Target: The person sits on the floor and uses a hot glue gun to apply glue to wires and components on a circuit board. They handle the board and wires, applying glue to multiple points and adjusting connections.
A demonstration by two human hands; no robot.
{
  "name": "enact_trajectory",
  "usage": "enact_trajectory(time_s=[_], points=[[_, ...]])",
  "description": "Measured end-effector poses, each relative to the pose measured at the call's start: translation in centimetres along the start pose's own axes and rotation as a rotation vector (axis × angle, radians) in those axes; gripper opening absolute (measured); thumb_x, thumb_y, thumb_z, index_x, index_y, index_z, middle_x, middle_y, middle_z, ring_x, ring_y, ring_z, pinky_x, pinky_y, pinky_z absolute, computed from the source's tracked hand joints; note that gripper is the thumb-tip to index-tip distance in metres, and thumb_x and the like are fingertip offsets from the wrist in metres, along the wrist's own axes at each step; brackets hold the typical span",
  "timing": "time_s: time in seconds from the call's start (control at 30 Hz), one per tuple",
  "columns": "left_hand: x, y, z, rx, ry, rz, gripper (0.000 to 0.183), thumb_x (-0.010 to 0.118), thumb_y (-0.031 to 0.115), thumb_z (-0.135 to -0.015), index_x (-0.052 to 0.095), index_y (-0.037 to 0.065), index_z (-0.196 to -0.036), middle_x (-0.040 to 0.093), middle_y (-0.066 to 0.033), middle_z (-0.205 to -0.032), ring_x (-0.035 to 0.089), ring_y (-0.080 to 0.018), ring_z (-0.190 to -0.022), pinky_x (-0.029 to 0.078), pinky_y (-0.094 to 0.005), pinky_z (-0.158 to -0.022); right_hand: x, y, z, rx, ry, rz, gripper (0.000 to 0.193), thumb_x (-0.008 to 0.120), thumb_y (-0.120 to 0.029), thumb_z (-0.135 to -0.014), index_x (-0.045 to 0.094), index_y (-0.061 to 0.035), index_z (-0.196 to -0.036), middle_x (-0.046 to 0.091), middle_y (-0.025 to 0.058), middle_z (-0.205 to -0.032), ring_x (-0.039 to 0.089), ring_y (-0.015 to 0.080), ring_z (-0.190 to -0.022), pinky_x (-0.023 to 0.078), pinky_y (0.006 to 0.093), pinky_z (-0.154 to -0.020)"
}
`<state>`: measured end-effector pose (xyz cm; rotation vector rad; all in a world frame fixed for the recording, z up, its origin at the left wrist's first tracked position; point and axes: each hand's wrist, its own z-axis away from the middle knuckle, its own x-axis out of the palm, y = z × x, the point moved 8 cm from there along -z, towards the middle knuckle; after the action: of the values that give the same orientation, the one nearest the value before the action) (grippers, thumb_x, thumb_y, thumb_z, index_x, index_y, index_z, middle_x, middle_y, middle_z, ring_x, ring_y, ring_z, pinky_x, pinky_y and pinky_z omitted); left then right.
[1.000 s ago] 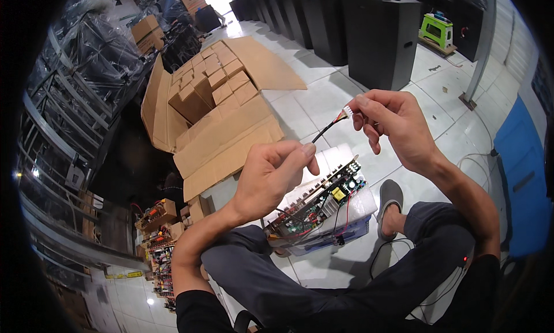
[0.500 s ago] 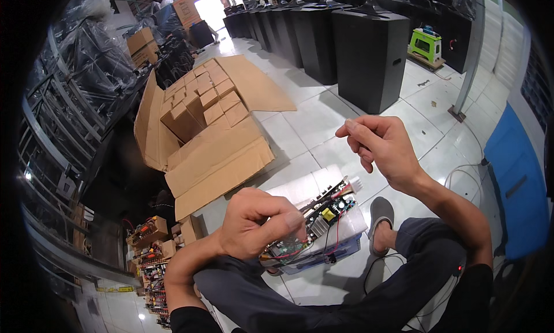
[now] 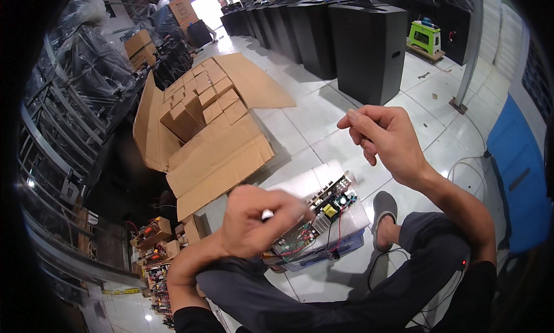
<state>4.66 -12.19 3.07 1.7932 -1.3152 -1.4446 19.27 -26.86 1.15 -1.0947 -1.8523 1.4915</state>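
Note:
My left hand (image 3: 251,220) is closed just above the left end of a green circuit board (image 3: 294,243). Its fingertips are smeared by motion, and a small white spot shows in the gap of its fingers; whether it is held I cannot tell. My right hand (image 3: 392,140) hovers beyond the board to the right, thumb and index finger pinched together, with anything between them too small to see. The board carries a yellow transformer (image 3: 329,210), a finned metal heatsink (image 3: 321,222) and red and black wires. Under it lies a white foam slab (image 3: 314,177) on a blue container (image 3: 349,247).
Ahead on the left stands an open carton (image 3: 222,160) holding several small brown boxes. Tall black speaker cabinets (image 3: 369,56) line the far side. A green step stool (image 3: 425,38) stands behind them. More circuit boards (image 3: 154,258) are stacked at lower left; a blue panel (image 3: 516,183) stands at right.
Dark cables and a white connector that lay across the board's far end no longer show there. My left fingertips have shifted slightly; my right hand has risen a little and moved right.

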Motion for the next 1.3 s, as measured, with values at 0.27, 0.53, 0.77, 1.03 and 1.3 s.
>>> enact_trajectory(time_s=[0.27,0.53,0.77,1.03,1.3], points=[[-1.3,-0.9,-0.3,0.094,0.327,-0.230,0.015,0.065,0.006,-0.091,0.071,-0.007,-0.098,0.064,-0.0075,-0.067,0.054,-0.0076,-0.056,0.043,-0.0226,-0.053,0.0,-0.9,0.5,-0.067,-0.015,0.026,0.031,0.054,-0.022,-0.100,0.069,0.0055,-0.099,0.059,0.0025,-0.069,0.045,0.0013,-0.049,0.038,0.0181,-0.042],[-0.6,0.6,-0.1,0.285,0.309,-0.514,0.015,0.070,-0.002,-0.084,0.072,-0.005,-0.099,0.058,-0.0093,-0.060,0.052,-0.0118,-0.049,0.039,-0.0260,-0.046,0.9,-2.6,1.4,-0.099,-0.069,0.045,0.025,0.066,-0.020,-0.093,0.072,0.0040,-0.090,0.062,-0.0003,-0.067,0.049,0.0019,-0.060,0.038,0.0209,-0.053],[-0.2,1.0,-0.1,0.417,0.333,-0.575,0.019,0.073,-0.002,-0.078,0.073,0.000,-0.096,0.046,-0.0076,-0.053,0.046,-0.0166,-0.041,0.035,-0.0300,-0.041,1.1,-2.6,1.5,-0.096,-0.109,0.055,0.023,0.068,-0.018,-0.090,0.070,0.0057,-0.089,0.061,0.0004,-0.067,0.049,0.0023,-0.056,0.038,0.0199,-0.050],[-0.1,0.9,-0.3,0.417,0.330,-0.572,0.019,0.074,-0.001,-0.078,0.073,0.000,-0.097,0.045,-0.0075,-0.053,0.045,-0.0165,-0.041,0.035,-0.0299,-0.041,1.6,-0.7,0.9,0.104,-0.255,-0.251,0.022,0.066,-0.017,-0.091,0.065,0.0050,-0.087,0.050,-0.0006,-0.062,0.042,0.0032,-0.048,0.037,0.0203,-0.040],[-0.3,0.8,-0.1,0.344,0.290,-0.583,0.015,0.071,-0.004,-0.083,0.072,-0.007,-0.098,0.057,-0.0109,-0.058,0.053,-0.0144,-0.047,0.039,-0.0264,-0.046,1.6,-0.6,0.8,0.092,-0.221,-0.213,0.024,0.065,-0.019,-0.093,0.065,0.0038,-0.086,0.052,-0.0004,-0.063,0.042,0.0028,-0.048,0.037,0.0201,-0.040]])
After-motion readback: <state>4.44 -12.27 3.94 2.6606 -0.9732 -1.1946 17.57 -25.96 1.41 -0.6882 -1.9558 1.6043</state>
